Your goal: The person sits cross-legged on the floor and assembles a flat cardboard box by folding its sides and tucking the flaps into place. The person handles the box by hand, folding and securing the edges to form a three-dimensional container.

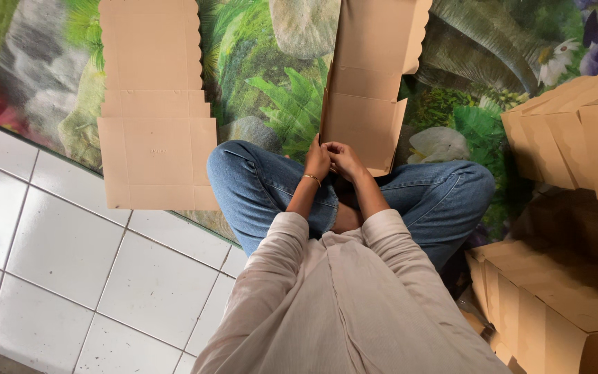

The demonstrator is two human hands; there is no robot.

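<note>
The person is sitting cross-legged on the floor, and both the left hand (318,163) and the right hand (344,159) are pinching shut on the near edge of a flat cardboard blank (365,104) that is leaning up from the lap over a leafy mat (271,76). Another blank (155,104) is lying flat to the left, lapping onto the white tiles (64,256), while stacks of folded cardboard (576,131) are crowding the right side.

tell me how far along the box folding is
Done, it seems: folded boxes stacked at the right, more lower right. In hand: the left hand and right hand both grip the near edge of one flat cardboard blank, not yet shaped. Left: a pile of flat blanks on the mat.
</note>
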